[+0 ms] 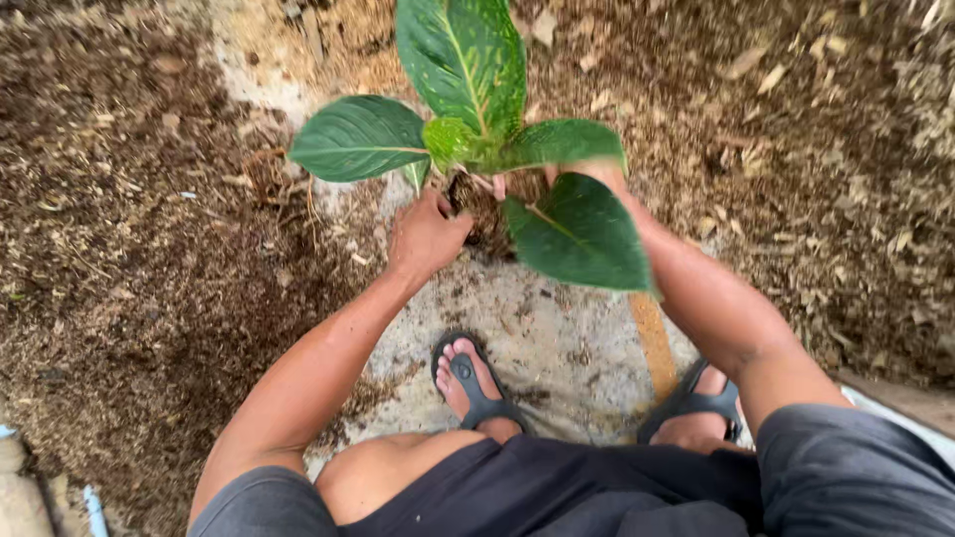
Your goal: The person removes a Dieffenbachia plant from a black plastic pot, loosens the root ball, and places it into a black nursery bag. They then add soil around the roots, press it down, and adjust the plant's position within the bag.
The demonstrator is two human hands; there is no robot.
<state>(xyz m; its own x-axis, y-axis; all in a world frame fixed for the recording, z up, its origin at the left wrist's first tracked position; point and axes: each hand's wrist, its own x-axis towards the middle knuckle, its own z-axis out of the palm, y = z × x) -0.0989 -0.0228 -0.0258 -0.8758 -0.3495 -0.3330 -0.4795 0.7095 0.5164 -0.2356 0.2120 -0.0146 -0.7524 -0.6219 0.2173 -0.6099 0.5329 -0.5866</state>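
Two sandalled feet (476, 383) stand on the bare concrete (557, 338), nearest. Just beyond them the left hand (426, 237) curls round the plant's root ball (487, 214). The right hand (597, 174) presses its other side, mostly hidden by leaves, grip unclear. The plant (468, 109) stands upright between them, mulch (129, 249) around.

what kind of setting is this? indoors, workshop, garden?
Most likely an outdoor potting or nursery spot. Heaps of brown mulch-like potting mix flank a bare concrete floor, and both the left hand and right hand hold a broad-leaved green plant at its root ball.
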